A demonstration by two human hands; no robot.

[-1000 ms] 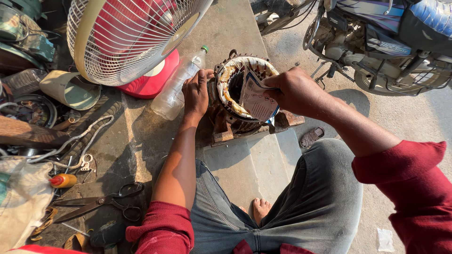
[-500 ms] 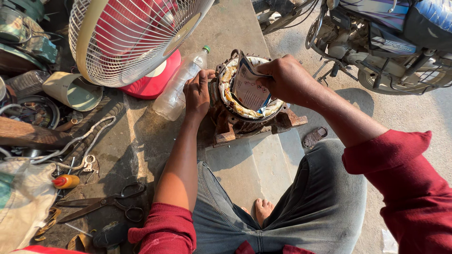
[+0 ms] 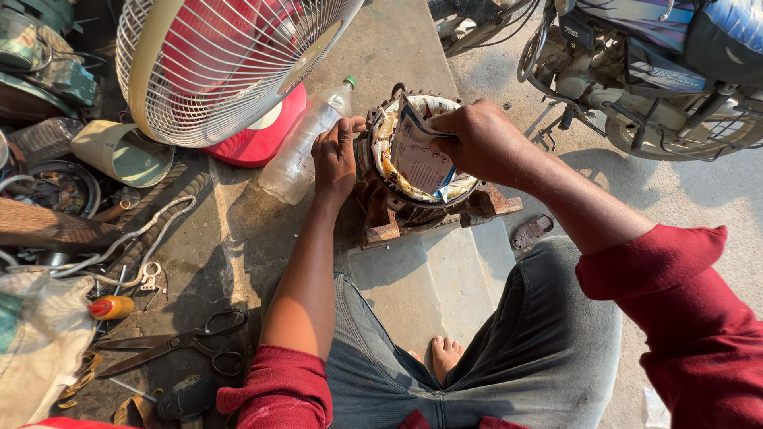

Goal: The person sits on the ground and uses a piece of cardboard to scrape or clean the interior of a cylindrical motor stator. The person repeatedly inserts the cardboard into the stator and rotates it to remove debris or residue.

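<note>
Right hand [image 3: 481, 139] pushed paper sheet [image 3: 420, 152] deeper into motor stator [image 3: 421, 199]; left hand [image 3: 335, 159] steadies.

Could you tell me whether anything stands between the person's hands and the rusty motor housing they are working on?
Nothing visible does. The left hand rests directly on the rim of the rusty round metal motor housing, and the right hand holds a printed paper sheet curved into its opening. The clear plastic bottle lies beside the left hand, off to the side.

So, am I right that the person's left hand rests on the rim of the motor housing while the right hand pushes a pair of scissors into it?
Not quite. The head view shows the right hand pushing a printed sheet, not scissors, into the motor housing. The scissors lie on the ground. The left hand does rest on the rim.
</note>
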